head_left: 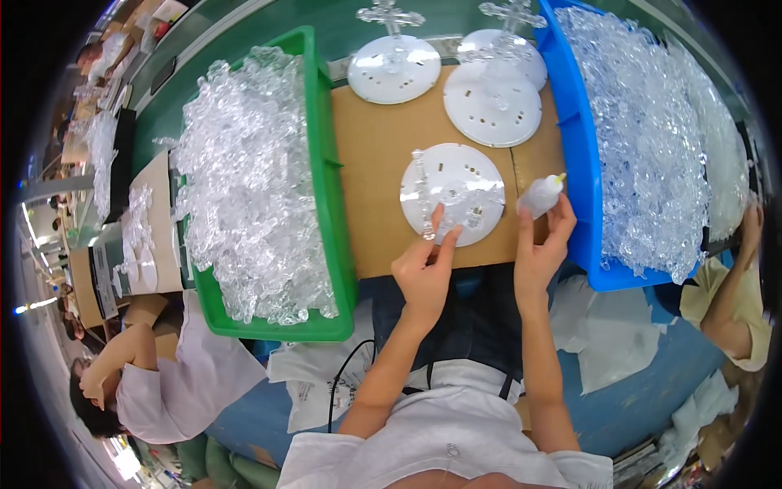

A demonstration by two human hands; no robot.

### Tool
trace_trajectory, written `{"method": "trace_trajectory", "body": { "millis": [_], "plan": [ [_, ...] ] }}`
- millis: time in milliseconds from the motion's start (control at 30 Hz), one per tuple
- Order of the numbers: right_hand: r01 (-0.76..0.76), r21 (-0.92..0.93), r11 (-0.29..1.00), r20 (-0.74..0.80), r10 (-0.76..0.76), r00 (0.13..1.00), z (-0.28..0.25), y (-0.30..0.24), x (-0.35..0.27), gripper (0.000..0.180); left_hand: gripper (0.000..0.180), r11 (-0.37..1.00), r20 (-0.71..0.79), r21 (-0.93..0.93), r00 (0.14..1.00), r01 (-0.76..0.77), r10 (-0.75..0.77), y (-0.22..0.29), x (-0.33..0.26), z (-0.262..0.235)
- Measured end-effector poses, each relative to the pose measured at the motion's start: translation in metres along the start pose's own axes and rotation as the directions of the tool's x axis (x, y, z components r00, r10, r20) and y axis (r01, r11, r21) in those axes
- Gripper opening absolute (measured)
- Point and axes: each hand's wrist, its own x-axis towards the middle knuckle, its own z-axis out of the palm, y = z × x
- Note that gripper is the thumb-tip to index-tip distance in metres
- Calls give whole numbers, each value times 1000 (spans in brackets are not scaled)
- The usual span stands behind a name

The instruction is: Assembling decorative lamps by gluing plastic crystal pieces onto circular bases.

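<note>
My left hand [424, 267] is closed, thumb and fingers pinching the lower end of a clear plastic piece [420, 183], a narrow knobbly strip. The strip reaches up over the left side of a round white disc [466, 165] with small slots. More clear plastic lies on the disc's lower half, partly behind my fingers. My right hand [539, 265] grips a small white squeeze bottle [538, 198] with a yellow tip, tilted up to the right, beside the disc.
A brown cardboard sheet [375, 204] lies under the disc. Farther back are white discs [394, 73] bearing clear cross-shaped pieces. A green bin [330, 212] at left and a blue bin [582, 163] at right hold clear plastic parts. Other people [175, 383] sit on both sides.
</note>
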Motion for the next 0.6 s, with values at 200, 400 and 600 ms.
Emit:
{"method": "trace_trajectory", "body": {
  "millis": [200,400,600],
  "plan": [
    [68,-21,997,7,-68,998,-2,2,-7,51,28,998,-33,-24,998,-58,57,-5,3,1],
    [84,-16,996,6,-84,996,-4,11,-5,54,34,998,76,6,995,-64,63,-14,1,-18],
    [144,-142,979,-22,-149,989,-9,23,-6,53,34,850,92,438,955,-294,283,-17,-5,-46]
  ]
}}
